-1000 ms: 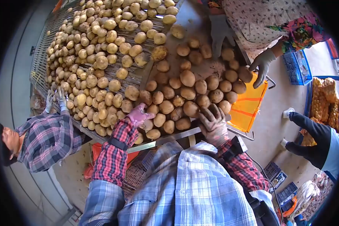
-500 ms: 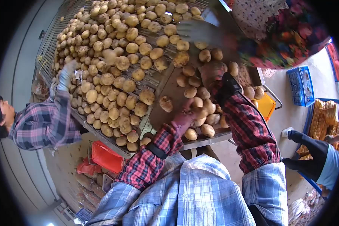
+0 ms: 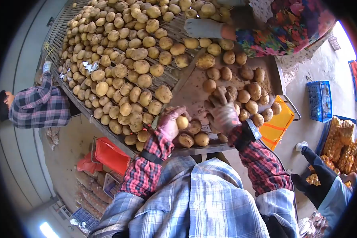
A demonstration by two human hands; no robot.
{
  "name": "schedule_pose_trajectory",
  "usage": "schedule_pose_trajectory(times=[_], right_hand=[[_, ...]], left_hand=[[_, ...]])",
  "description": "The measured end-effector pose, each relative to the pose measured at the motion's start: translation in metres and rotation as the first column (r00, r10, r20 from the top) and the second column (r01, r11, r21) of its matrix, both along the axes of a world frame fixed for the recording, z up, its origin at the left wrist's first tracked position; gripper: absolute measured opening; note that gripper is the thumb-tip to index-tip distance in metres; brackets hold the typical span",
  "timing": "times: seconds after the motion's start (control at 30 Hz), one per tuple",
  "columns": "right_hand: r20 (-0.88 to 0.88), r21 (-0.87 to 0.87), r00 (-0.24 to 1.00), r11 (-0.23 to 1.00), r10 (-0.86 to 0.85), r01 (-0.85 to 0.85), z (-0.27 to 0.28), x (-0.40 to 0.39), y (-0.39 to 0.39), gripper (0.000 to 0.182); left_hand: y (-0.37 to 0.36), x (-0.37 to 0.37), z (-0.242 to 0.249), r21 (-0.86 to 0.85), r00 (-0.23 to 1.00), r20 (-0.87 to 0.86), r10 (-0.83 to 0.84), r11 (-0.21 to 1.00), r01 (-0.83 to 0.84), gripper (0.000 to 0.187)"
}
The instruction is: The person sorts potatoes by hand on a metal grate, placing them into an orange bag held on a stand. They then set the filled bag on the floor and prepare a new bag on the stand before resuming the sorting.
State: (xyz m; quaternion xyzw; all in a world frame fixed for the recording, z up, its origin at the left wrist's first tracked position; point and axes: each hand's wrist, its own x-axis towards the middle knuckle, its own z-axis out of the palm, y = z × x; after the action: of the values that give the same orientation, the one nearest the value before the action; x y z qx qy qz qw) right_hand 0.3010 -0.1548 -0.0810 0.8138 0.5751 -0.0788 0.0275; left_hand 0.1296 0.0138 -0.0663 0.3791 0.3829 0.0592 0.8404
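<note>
My left hand (image 3: 171, 122), in a stained reddish glove, is closed around a potato (image 3: 182, 122) at the near edge of the brown metal tray (image 3: 192, 92). Just beside it lie two or three more potatoes, one with a dark rough patch (image 3: 186, 140). Over the middle of the tray is my right hand (image 3: 225, 113), also gloved and dirty, fingers spread and pointing away from me. Loose potatoes (image 3: 254, 91) lie right of its fingers; what is under its palm is hidden.
A slatted sorting table (image 3: 178, 75) heaped with potatoes adjoins the tray. Across from me a white-gloved hand (image 3: 204, 28) of another person rests by the potatoes. Another person (image 3: 39, 107) stands at left. Red (image 3: 112, 154) and yellow (image 3: 271, 125) containers sit below; a blue crate (image 3: 319, 101) is at right.
My left hand has moved left, toward the heap, with a potato in it. My right hand has come closer to me with fingers spread. Tray potatoes have shifted, and the left person's arm has moved.
</note>
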Motion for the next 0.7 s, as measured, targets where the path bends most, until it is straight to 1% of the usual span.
schedule_pose_trajectory(times=[0.07, 0.13, 0.17, 0.2, 0.23, 0.27, 0.3, 0.33, 0.37, 0.4, 0.43, 0.47, 0.5, 0.53, 0.57, 0.6, 0.63, 0.67, 0.7], right_hand=[[-0.096, 0.153, 0.992, 0.983, -0.085, 0.099, 0.0, 0.001, -0.031, 0.039], [-0.123, 0.266, 0.98, 0.946, -0.159, 0.186, -0.007, 0.006, -0.059, 0.031], [-0.11, 0.315, 0.982, 0.932, -0.153, 0.181, -0.006, 0.008, -0.068, 0.029], [-0.064, 0.313, 0.982, 0.931, -0.177, 0.188, -0.003, 0.009, -0.079, 0.029], [-0.106, 0.274, 0.974, 0.936, -0.198, 0.22, 0.003, 0.016, -0.089, 0.03], [-0.149, 0.231, 0.964, 0.94, -0.219, 0.249, 0.004, 0.024, -0.1, 0.03], [-0.143, 0.284, 0.951, 0.91, -0.273, 0.303, -0.001, 0.028, -0.113, 0.033], [-0.139, 0.337, 0.936, 0.873, -0.324, 0.352, -0.007, 0.034, -0.127, 0.036], [0.007, 0.416, 0.92, 0.837, -0.393, 0.354, -0.012, 0.036, -0.139, 0.041], [0.101, 0.315, 0.897, 0.869, -0.43, 0.381, -0.014, 0.043, -0.151, 0.04], [0.094, 0.328, 0.874, 0.843, -0.477, 0.426, -0.009, 0.039, -0.149, 0.04], [0.095, 0.343, 0.842, 0.811, -0.531, 0.473, -0.004, 0.033, -0.145, 0.039], [0.06, 0.31, 0.864, 0.832, -0.5, 0.46, -0.007, 0.018, -0.14, 0.038], [0.015, 0.2, 0.903, 0.887, -0.428, 0.417, -0.013, 0.0, -0.133, 0.045], [-0.048, 0.089, 0.932, 0.928, -0.359, 0.362, -0.018, -0.017, -0.125, 0.052], [-0.125, -0.015, 0.946, 0.954, -0.298, 0.299, -0.024, -0.035, -0.118, 0.06], [-0.13, 0.425, 0.974, 0.876, -0.188, 0.226, 0.005, -0.055, -0.095, 0.06], [-0.312, 0.371, 0.931, 0.878, -0.189, 0.303, -0.003, -0.071, -0.086, 0.061], [-0.408, 0.369, 0.885, 0.845, -0.226, 0.386, -0.009, -0.084, -0.086, 0.061]], left_hand=[[0.014, -0.009, -0.006, 0.159, 0.996, -0.087, 0.014, 0.987, 0.0, 0.007], [0.027, -0.017, -0.006, 0.301, 0.998, -0.061, -0.035, 0.952, 0.051, 0.009], [0.034, -0.017, -0.009, 0.502, 0.977, -0.184, -0.111, 0.844, 0.19, 0.029], [0.038, -0.02, -0.011, 0.501, 0.976, -0.19, -0.11, 0.844, 0.193, 0.029], [0.037, -0.019, 0.006, 0.717, 0.914, -0.393, -0.105, 0.587, 0.376, 0.035], [0.037, -0.021, 0.014, 0.79, 0.821, -0.57, -0.024, 0.258, 0.556, 0.042], [0.043, -0.027, 0.011, 0.818, 0.834, -0.55, -0.047, 0.175, 0.549, 0.051], [0.041, -0.029, 0.013, 0.813, 0.829, -0.557, -0.04, 0.177, 0.555, 0.051], [0.037, -0.029, 0.016, 0.764, 0.77, -0.637, -0.009, 0.118, 0.634, 0.052], [0.033, -0.028, 0.019, 0.704, 0.704, -0.71, 0.021, 0.059, 0.708, 0.053], [0.029, -0.023, 0.021, 0.616, 0.618, -0.786, -0.021, 0.065, 0.785, 0.057], [0.027, -0.025, 0.015, 0.619, 0.621, -0.783, -0.031, 0.059, 0.783, 0.057], [0.026, -0.027, 0.005, 0.603, 0.603, -0.796, -0.063, 0.02, 0.798, 0.057], [0.019, -0.022, -0.003, 0.591, 0.586, -0.803, -0.11, -0.023, 0.806, 0.058], [0.01, -0.017, -0.001, 0.576, 0.571, -0.816, -0.087, -0.064, 0.815, 0.057], [0.01, -0.014, 0.001, 0.574, 0.564, -0.815, -0.136, -0.048, 0.817, 0.056], [0.009, -0.014, -0.003, 0.576, 0.564, -0.813, -0.144, -0.061, 0.815, 0.053], [0.007, -0.008, 0.002, 0.564, 0.554, -0.815, -0.169, -0.017, 0.825, 0.05], [0.006, -0.01, 0.002, 0.588, 0.575, -0.794, -0.195, -0.007, 0.809, 0.05]])
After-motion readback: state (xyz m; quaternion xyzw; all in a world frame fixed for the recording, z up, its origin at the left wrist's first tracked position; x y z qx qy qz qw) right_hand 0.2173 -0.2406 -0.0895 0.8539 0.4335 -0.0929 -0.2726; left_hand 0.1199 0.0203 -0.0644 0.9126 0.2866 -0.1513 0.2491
